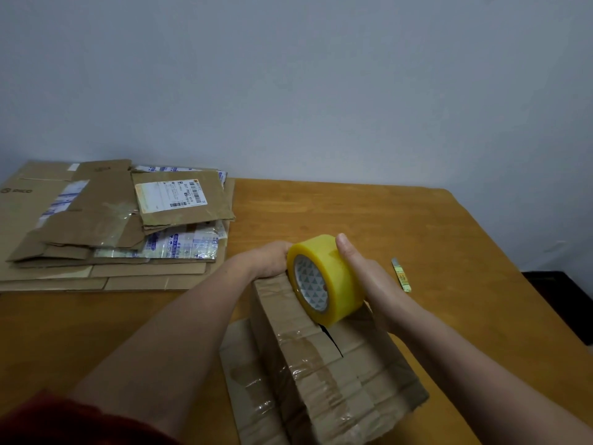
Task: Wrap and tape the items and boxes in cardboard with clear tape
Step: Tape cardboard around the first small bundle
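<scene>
A cardboard-wrapped bundle (330, 374) stands on the wooden table in front of me, its top creased, split by a dark gap and crossed by strips of clear tape. A yellowish roll of clear tape (330, 277) rests on the bundle's far top edge. My right hand (365, 271) grips the roll from the right side, fingers over its outer face. My left hand (266, 258) holds the far left end of the bundle, just behind the roll; its fingertips are hidden by the roll.
A stack of flattened cardboard boxes (112, 226) with shipping labels lies at the table's back left. A small yellow utility knife (401, 274) lies to the right of my right hand. The table's right edge (526, 284) runs diagonally, with a dark object beyond it.
</scene>
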